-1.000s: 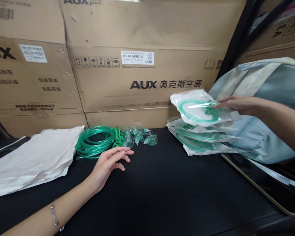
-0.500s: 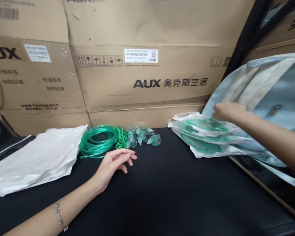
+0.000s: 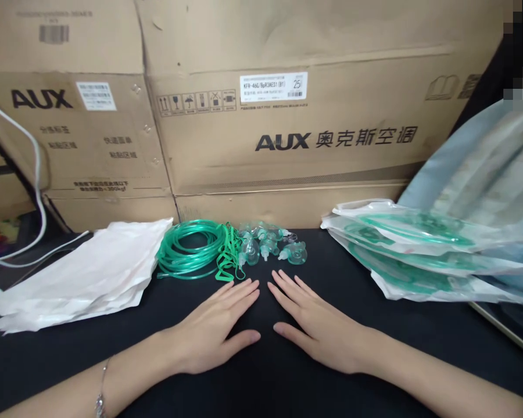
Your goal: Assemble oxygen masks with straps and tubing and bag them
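From the head camera, the one view there is, both hands now lie flat on the black table (image 3: 261, 383) at lower centre. The left hand (image 3: 213, 334) and right hand (image 3: 316, 328) are palms down, fingers spread and empty, with their fingertips angled towards each other and a narrow gap between them. A moment ago the right hand was up at the right of the frame with a sealed packet, then on top of the stack of packets (image 3: 409, 249). It has let go and come back, so nothing is being handled at present. The left hand has only slid inward a little. Just above the fingertips, near but not touched, lie the coil of green tubing (image 3: 192, 249) and, to its right, a cluster of clear fittings (image 3: 268, 247). I cannot count these or tell their parts apart. A pile of white bags (image 3: 82, 278) sits at left, before the cardboard boxes (image 3: 287, 133). The pale blue sack (image 3: 483, 174) runs off the right edge, its contents hidden, and the upper right corner is blurred out.
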Tool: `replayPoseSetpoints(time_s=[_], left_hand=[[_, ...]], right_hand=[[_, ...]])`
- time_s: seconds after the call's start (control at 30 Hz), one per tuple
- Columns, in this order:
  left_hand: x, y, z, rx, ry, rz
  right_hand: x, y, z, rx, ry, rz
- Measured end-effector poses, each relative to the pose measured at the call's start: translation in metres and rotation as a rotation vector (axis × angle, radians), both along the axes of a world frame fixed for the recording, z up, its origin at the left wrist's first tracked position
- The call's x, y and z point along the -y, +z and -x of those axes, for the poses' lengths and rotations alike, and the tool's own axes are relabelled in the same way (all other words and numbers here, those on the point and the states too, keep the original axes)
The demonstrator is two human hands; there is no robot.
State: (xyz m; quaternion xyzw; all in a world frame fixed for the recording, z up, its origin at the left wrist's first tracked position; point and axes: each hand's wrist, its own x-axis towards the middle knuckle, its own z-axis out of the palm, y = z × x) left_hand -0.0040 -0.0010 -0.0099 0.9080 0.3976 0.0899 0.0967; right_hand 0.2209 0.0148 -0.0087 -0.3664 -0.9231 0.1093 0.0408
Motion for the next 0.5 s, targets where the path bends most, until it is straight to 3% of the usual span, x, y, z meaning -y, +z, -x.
replayPoseSetpoints(time_s=[0.5], left_hand=[[-0.0034,-0.0005,0.0011,-0.013,0.003,0.056]], right_hand=[[-0.0034,0.0026,-0.0015,0.019,-0.023,0.025]])
